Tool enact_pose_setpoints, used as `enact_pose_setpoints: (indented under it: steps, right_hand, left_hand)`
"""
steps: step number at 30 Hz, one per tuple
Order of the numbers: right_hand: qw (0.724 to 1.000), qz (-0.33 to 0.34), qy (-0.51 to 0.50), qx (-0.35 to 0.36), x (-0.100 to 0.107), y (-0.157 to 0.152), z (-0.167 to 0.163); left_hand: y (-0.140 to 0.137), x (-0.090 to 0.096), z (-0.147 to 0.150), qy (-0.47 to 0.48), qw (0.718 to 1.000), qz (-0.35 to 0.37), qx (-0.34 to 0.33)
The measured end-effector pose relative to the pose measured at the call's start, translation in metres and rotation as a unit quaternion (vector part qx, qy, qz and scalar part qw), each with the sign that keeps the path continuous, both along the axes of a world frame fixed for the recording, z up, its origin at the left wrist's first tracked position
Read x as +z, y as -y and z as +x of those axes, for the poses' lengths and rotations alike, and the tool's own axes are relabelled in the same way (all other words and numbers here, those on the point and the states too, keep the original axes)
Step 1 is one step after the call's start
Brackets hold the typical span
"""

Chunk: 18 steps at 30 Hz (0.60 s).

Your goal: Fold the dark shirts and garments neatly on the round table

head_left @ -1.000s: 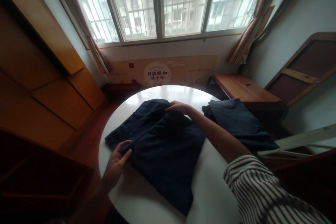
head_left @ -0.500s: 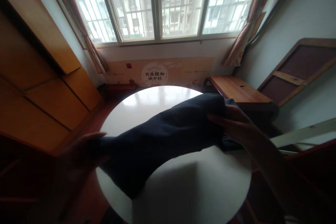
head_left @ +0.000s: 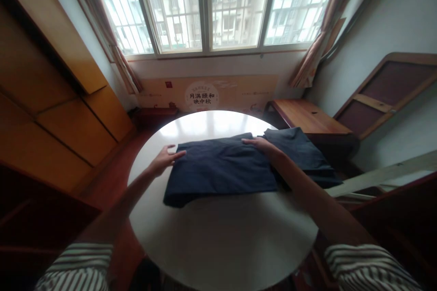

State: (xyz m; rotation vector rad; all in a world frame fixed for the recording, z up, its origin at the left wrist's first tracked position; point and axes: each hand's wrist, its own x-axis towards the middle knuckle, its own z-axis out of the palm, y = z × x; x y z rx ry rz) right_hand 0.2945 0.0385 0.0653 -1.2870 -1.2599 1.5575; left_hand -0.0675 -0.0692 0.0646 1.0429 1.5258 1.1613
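Observation:
A dark blue folded garment [head_left: 221,170], its kind not clear, lies or hovers just over the white round table [head_left: 221,245]. My left hand [head_left: 165,158] grips its far left corner, thumb on top and fingers at the edge. Near the far right corner, my right hand [head_left: 261,144] holds the garment's upper edge, also with the thumb on top. The near left part of the cloth hangs a little rounded. To the right, partly behind my right forearm, a second dark blue folded cloth [head_left: 300,150] rests at the table's edge.
Beyond the table stand a wooden desk [head_left: 312,117] at the right and a printed board [head_left: 246,91] under the window. Wooden cabinets [head_left: 71,132] line the left. A pale wooden bar [head_left: 389,173] runs beside the table's right side.
The garment has come down from a raised, slanting position and now spreads flatter over the table. Both hands moved inward, the left one also away from me. The second cloth is now more visible.

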Motion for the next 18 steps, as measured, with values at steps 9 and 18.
enact_pose_setpoints:
  steps: [9,18]
  right_hand:
    - [0.996,-0.018,0.05,-0.076,-0.04,-0.025,-0.005]
    - [0.958,0.147,0.239,-0.064,-0.033,-0.008,0.003]
  left_hand:
    - [0.023,-0.057,-0.015,-0.055,0.995,-0.045,-0.064]
    - [0.028,-0.054,-0.037,-0.171,0.984,-0.003,-0.042]
